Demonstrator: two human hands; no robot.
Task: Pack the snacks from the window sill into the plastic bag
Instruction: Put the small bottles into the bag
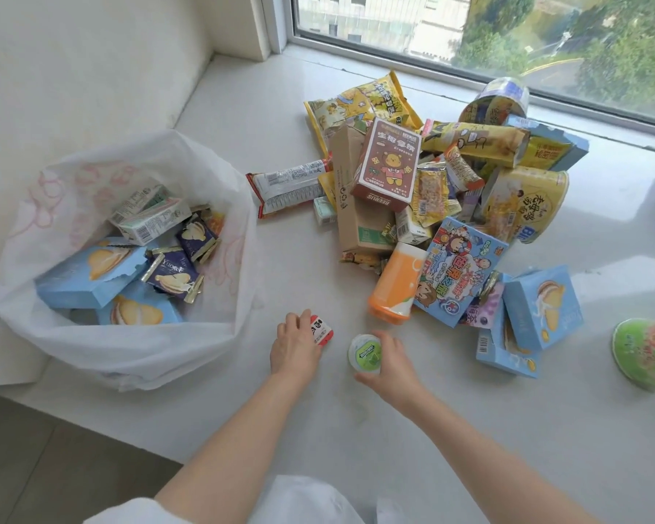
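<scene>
A white plastic bag point(53, 346) lies open at the left of the white sill point(356, 429), holding blue biscuit boxes, dark blue sachets and a white carton. My left hand point(294, 344) grips a small red and white packet point(320, 330) on the sill beside the bag. My right hand point(388, 363) holds a small round tub with a green lid point(365, 353) just above the sill. A heap of snacks point(432, 191) lies farther back, with a brown box point(386, 164), an orange bottle point(396, 283) and yellow bags.
Two light blue boxes point(526, 319) sit right of the heap. A green bowl-shaped pack point(647, 353) lies at the right edge. The window point(507, 39) closes off the back. The sill's front edge drops to the floor at lower left.
</scene>
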